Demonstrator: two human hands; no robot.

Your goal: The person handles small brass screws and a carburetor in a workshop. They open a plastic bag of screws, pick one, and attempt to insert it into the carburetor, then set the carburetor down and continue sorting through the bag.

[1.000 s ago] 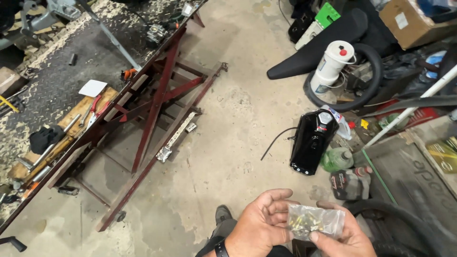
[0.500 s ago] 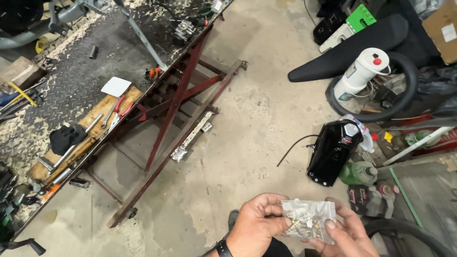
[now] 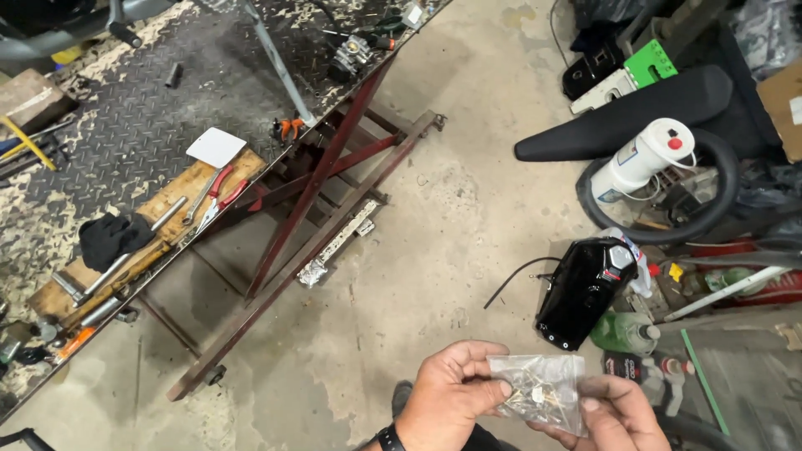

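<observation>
A small clear plastic bag (image 3: 541, 389) with several small brass-coloured parts inside is held low in the view, above a concrete floor. My left hand (image 3: 451, 394) pinches the bag's left edge between thumb and fingers; a dark watch sits on that wrist. My right hand (image 3: 614, 414) grips the bag from the right and underneath, its thumb on the front.
A red scissor-frame lift table (image 3: 322, 209) with a diamond-plate top stands to the left, carrying a wooden board (image 3: 138, 242), red-handled pliers (image 3: 215, 199), metal rods and a black cloth. At right lie a black fuel tank (image 3: 583, 292), a black seat (image 3: 635, 113), a white canister, bottles and hoses.
The view has shifted, so the lift table and floor clutter sit further right and lower. Both hands have kept hold of the bag and rose slightly in view.
</observation>
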